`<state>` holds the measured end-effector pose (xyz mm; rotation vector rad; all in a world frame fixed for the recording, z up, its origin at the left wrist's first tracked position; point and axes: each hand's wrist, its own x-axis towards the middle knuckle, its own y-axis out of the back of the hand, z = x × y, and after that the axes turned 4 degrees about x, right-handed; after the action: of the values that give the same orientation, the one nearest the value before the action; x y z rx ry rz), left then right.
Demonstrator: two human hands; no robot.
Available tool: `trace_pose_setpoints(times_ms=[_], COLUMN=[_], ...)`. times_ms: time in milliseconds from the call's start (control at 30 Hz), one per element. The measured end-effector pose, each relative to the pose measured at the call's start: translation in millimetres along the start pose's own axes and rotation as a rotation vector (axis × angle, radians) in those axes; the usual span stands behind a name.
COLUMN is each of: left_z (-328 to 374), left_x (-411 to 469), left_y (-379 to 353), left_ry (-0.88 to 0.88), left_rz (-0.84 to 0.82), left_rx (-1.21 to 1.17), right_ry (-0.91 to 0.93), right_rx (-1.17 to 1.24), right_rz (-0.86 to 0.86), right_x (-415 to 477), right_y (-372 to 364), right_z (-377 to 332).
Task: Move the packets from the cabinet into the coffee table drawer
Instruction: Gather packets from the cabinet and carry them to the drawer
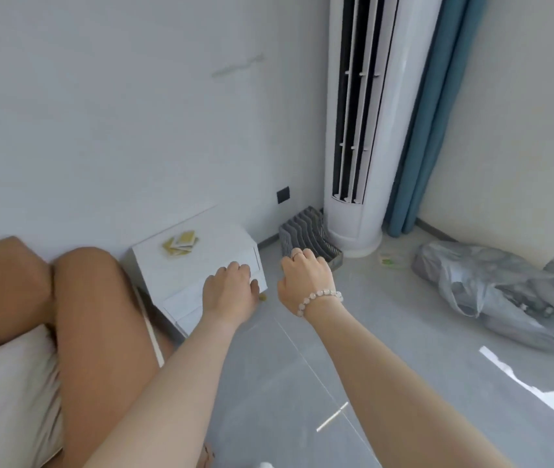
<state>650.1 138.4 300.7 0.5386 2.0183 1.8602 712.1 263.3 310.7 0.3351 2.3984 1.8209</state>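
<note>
The packets [181, 243] lie in a loose yellow heap on top of the small white cabinet [211, 255], toward its back edge near the wall. They lie beyond my left grip [228, 288] and apart from it, with bare cabinet top between. My left grip is at the cabinet's front corner with its fingers curled down over the edge. A yellow scrap [262, 297] shows just under those fingers, but I cannot tell whether I have hold of it or of the cabinet front. My right grip [306, 282] hovers over the floor [387, 349] just right of the cabinet, fingers loosely curled with nothing visible in them. It has a ring [296, 255] on one finger and a bead bracelet [319, 297] at the wrist.

Behind my right grip a grey slotted rack [306, 231] stands on the floor against the base of a tall white air conditioner [363, 130]. A blue curtain [427, 130] hangs beside that. A crumpled grey plastic bag [491, 292] lies well to the right. Brown cushions [93, 315] press close against the cabinet's left side, above a pale pillow [5, 400].
</note>
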Motion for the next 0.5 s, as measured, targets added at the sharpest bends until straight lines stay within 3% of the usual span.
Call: trace_pose_setpoints(times_ms=[500], left_z=[-84.2], left_x=[93.7], left_y=[-2.3], left_ry=[0.132], left_rz=[0.048], left_rx=[-0.067], right_ry=[0.103], right_rx=[-0.017], right_rz=[-0.051], right_x=[123.1], right_y=[-15.6], right_z=[-53.7])
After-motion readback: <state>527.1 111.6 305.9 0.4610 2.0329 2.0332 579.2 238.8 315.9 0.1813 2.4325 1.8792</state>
